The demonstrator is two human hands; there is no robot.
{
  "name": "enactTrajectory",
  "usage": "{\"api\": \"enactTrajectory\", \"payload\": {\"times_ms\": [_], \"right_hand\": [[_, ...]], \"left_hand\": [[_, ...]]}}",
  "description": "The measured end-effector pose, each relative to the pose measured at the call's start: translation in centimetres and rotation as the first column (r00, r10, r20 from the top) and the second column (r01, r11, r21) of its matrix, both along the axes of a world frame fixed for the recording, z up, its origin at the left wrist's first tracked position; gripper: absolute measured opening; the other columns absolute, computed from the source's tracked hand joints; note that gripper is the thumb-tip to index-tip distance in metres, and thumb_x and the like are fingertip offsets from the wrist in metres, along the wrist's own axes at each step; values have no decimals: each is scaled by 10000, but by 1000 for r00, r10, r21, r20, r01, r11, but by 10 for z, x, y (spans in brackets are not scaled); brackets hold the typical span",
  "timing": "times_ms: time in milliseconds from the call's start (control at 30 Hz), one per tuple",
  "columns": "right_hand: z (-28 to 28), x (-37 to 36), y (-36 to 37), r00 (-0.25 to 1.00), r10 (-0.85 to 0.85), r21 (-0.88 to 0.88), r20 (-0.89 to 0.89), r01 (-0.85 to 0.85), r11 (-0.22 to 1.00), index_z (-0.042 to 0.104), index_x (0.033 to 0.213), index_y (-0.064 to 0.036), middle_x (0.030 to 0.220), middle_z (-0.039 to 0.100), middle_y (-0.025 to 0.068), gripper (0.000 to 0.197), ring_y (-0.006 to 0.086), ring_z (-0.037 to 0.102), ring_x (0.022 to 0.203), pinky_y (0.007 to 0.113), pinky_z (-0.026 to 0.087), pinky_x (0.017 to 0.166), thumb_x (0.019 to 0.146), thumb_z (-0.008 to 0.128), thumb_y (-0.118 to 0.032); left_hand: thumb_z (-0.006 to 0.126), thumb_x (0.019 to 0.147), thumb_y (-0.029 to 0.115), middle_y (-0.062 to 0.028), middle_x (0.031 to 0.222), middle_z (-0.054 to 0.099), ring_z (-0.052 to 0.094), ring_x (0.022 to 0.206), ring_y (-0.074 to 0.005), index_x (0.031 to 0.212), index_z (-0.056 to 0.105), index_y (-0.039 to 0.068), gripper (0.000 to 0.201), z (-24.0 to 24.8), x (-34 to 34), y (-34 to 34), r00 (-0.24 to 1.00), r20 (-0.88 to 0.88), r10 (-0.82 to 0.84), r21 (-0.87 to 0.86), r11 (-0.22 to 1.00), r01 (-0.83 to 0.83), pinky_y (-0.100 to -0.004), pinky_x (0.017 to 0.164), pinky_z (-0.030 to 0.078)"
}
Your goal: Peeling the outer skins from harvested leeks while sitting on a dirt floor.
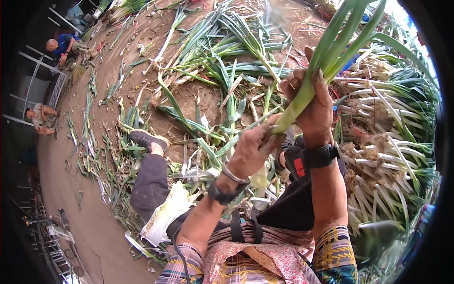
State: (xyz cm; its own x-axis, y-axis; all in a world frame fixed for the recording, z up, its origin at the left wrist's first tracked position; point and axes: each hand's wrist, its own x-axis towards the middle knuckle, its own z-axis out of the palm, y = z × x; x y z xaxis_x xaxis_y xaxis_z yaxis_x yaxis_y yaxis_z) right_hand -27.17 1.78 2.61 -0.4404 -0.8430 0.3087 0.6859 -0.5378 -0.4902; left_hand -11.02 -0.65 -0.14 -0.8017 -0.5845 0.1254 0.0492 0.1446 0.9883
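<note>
A thick green onion (299, 105) slants up to the right between my hands, its leaves fanning out at the top. My right hand (318, 116) is closed around the stalk just below where the leaves part, thumb along it. My left hand (250, 152) grips the lower end, fingers pressed together on it. The very tip of that end is hidden by my left fingers. Straps with small dark devices sit on both my wrists. Below the left hand, pale peeled leaves (172, 208) lie across my left leg.
Loose green onions (222, 42) and torn leaves litter the soil ahead. To my right lie bundled green onions (392, 156) with white stalks and roots. My shod left foot (146, 139) rests among scraps. Two people (64, 47) sit at the far left near metal frames.
</note>
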Motion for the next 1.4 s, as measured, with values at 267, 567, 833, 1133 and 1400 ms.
{"api": "enactTrajectory", "payload": {"times_ms": [267, 567, 833, 1133, 1400], "right_hand": [[10, 14, -7, 952, -275, 309, 133, 224, 924, 521, 1071, -49, 821, 559, 49, 228, 124, 454, 735, 285, 413, 715, 888, 569, -176], [-6, 4, -11, 941, -304, 285, 147, 254, 924, 532, 955, -43, 841, 574, 54, 156, 119, 481, 720, 247, 426, 662, 883, 583, -171], [-8, -11, 7, 942, -320, 320, 104, 273, 907, 536, 1067, -39, 901, 599, 51, 242, 74, 512, 657, 201, 476, 552, 885, 581, -192], [1, -20, 0, 917, -400, 283, -19, 388, 877, 542, 952, -56, 800, 611, 53, 151, 98, 507, 610, 217, 411, 515, 860, 612, -152], [6, -15, 11, 917, -380, 297, -123, 400, 867, 522, 1097, -64, 807, 560, 49, 243, 105, 483, 630, 220, 402, 530, 883, 576, -166]], "left_hand": [[675, 748, 26, -143, 956, 645, 637, 835, -270, 1058, 619, 31, 315, 2, -6, 15, 860, -110, 498, -585, 667, -461, -331, 725, 505], [649, 698, 3, -108, 893, 622, 594, 812, -272, 944, 634, 50, 251, -3, 12, 10, 852, -198, 485, -598, 629, -497, -353, 714, 484], [595, 837, 32, -108, 784, 600, 581, 643, -188, 970, 580, 2, 137, -3, 51, 12, 882, -238, 407, -354, 809, -469, -293, 573, 456], [572, 812, 140, -171, 838, 639, 627, 735, -292, 936, 634, 29, 178, -120, 152, -2, 793, 562, 235, -368, 930, -15, -369, 620, 471], [576, 818, 279, -161, 877, 601, 605, 769, -271, 980, 612, 21, 307, -64, 92, -32, 752, 625, 211, -385, 921, 62, -353, 684, 495]]}}
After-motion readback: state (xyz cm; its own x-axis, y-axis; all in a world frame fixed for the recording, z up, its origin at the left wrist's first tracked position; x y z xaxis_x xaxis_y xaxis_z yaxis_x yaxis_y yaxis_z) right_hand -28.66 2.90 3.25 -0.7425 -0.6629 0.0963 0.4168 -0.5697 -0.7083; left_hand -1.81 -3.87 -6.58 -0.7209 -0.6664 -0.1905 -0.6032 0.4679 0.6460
